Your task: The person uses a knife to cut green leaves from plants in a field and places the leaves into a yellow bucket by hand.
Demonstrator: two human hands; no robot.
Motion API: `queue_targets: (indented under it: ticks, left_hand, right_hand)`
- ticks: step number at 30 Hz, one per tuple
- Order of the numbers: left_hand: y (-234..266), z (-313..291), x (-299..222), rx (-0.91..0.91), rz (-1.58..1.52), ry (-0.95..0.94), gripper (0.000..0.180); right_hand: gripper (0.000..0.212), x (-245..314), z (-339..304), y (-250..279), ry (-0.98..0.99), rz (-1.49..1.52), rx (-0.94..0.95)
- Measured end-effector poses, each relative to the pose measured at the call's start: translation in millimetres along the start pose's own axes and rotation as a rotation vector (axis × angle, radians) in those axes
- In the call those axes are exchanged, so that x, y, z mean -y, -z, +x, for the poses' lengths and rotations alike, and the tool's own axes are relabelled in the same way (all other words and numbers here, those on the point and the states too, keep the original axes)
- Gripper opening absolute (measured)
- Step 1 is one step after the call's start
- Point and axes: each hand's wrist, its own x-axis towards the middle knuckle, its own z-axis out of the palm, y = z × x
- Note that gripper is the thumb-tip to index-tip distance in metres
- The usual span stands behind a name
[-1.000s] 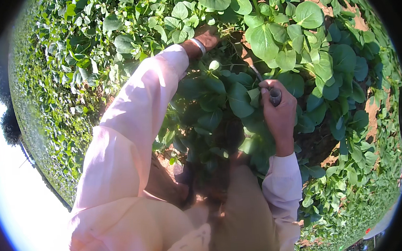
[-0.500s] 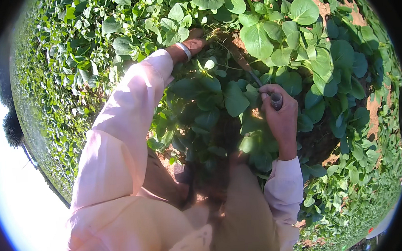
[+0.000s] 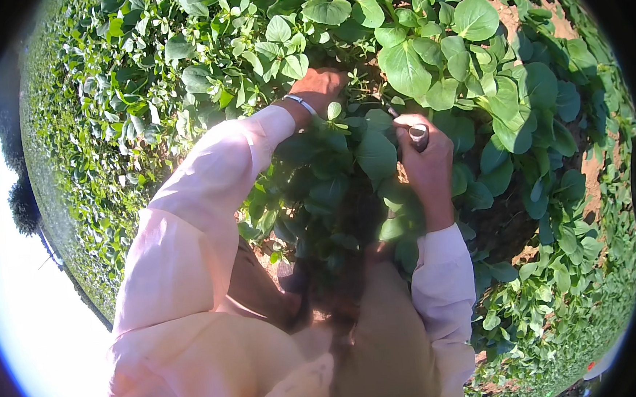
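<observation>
My right hand [image 3: 429, 151] is wrapped round the handle [image 3: 418, 135] of a hand weeder. Its thin metal shank [image 3: 391, 110] points away from me, down among the leaves, where the blade is mostly hidden. Just left of the tool, my left hand [image 3: 318, 89], with a pale band [image 3: 300, 100] at the wrist, is low in the plants. Its fingers are curled, their tips partly out of sight, beside thin-stemmed small weeds [image 3: 355, 85]. What they grip cannot be made out. A broad-leaved green plant [image 3: 406, 69] grows just beyond the tool.
Shaded leaves [image 3: 323, 158] stand between my arms, right before my legs [image 3: 387, 318]. Dense low greenery [image 3: 117, 131] spreads to the left. More leafy plants [image 3: 542, 105] grow on the right, with bare reddish soil [image 3: 590, 174] between them.
My left hand has come slightly right and nearer, its curled fingers showing more. My right hand has pushed the weeder forward and a little left; the blade, visible before, is now mostly hidden.
</observation>
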Motion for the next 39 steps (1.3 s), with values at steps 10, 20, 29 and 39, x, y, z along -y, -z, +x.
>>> queue_targets:
  ticks: [10,20,29,39]
  left_hand:
    - [14,50,-18,-0.047,0.420,-0.218,0.042]
    - [0,33,-17,0.103,0.233,-0.117,0.032]
    - [17,81,-28,-0.172,0.648,-0.298,0.036]
    - [28,98,-6,0.117,0.541,-0.092,0.016]
  right_hand:
    - [0.009,8,-8,21,-0.020,-0.004,-0.204]
    - [0.019,-15,45,68,-0.338,0.551,-0.218]
    - [0.016,-9,39,72,-0.253,0.486,-0.191]
    - [0.009,3,24,15,0.105,-0.098,-0.182]
